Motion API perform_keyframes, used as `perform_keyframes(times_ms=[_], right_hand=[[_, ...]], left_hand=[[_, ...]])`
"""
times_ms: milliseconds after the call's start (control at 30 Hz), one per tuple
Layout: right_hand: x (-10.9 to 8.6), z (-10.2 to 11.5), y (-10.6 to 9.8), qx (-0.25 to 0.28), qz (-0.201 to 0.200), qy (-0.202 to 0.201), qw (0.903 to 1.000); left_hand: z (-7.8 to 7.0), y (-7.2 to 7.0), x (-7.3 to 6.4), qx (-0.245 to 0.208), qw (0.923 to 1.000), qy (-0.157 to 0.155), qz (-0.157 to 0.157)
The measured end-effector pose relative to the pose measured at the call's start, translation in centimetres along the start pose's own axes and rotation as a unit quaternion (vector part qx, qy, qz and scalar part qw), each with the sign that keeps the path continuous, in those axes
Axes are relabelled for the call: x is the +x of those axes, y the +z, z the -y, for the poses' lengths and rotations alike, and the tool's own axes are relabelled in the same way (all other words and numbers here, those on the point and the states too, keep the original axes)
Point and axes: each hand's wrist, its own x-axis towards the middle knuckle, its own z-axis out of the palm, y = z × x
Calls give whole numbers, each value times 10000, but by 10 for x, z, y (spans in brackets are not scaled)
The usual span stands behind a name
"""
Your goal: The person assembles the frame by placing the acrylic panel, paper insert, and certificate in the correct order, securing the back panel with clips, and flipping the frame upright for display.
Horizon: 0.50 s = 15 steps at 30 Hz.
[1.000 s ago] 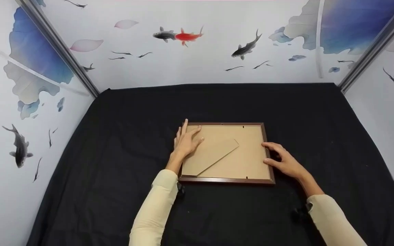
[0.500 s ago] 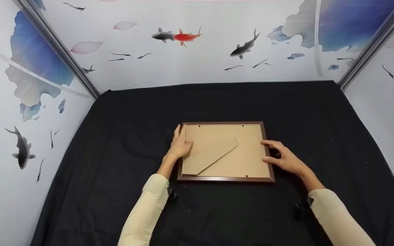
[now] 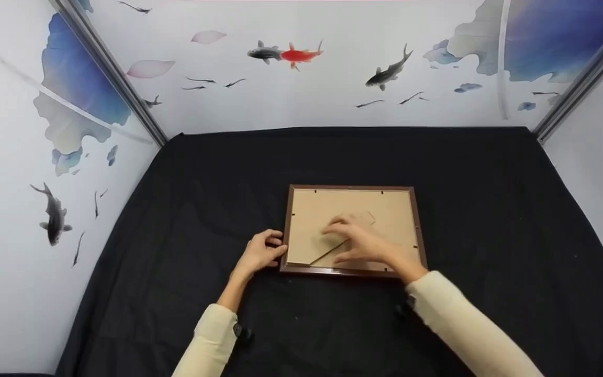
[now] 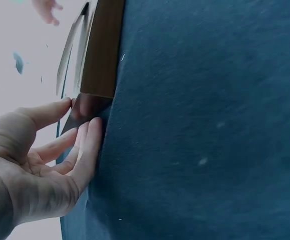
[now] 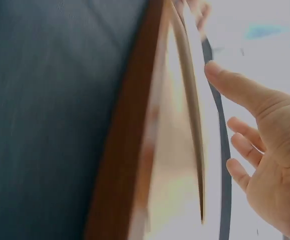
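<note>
A picture frame (image 3: 301, 271) with a dark brown wooden border lies on the black cloth, its tan backing board (image 3: 333, 204) facing up. Across the board lies a flat easel stand (image 3: 318, 250) set at a slant, partly hidden by my right hand. My left hand (image 3: 260, 252) touches the frame's left side near the lower left corner; in the left wrist view its thumb is at the border and the other fingers rest low beside it. Above the stand hovers my right hand (image 3: 361, 243), fingers spread and slightly bent, with nothing held in the right wrist view.
Black cloth (image 3: 202, 199) covers the table around the frame. White panels (image 3: 333, 99) printed with fish and lotus leaves enclose the back and both sides, joined by grey metal posts (image 3: 118, 78). Small dark retaining tabs (image 3: 382, 192) line the inside of the border.
My left hand has slid from the frame's upper left down its left side, off the board. My right hand has left the right edge and moved left over the easel stand.
</note>
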Motion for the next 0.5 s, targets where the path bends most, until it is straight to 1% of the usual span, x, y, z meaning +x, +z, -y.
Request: perform_keyframes(times_ms=[100, 200, 367, 433, 500], right_hand=[[20, 13, 16, -177, 336, -245, 9990], [31, 17, 24, -432, 480, -221, 9977], [36, 11, 27, -642, 704, 138, 9954], [36, 9, 28, -621, 769, 195, 9949], [36, 8, 29, -569, 749, 223, 9953]], left_hand=[[2, 2, 0, -72, 10000, -55, 24], [3, 3, 2, -156, 9998, -101, 78], [6, 1, 6, -259, 9993, -167, 221], [6, -2, 6, -285, 9989, -237, 277], [5, -5, 6, -305, 9986, -274, 322]])
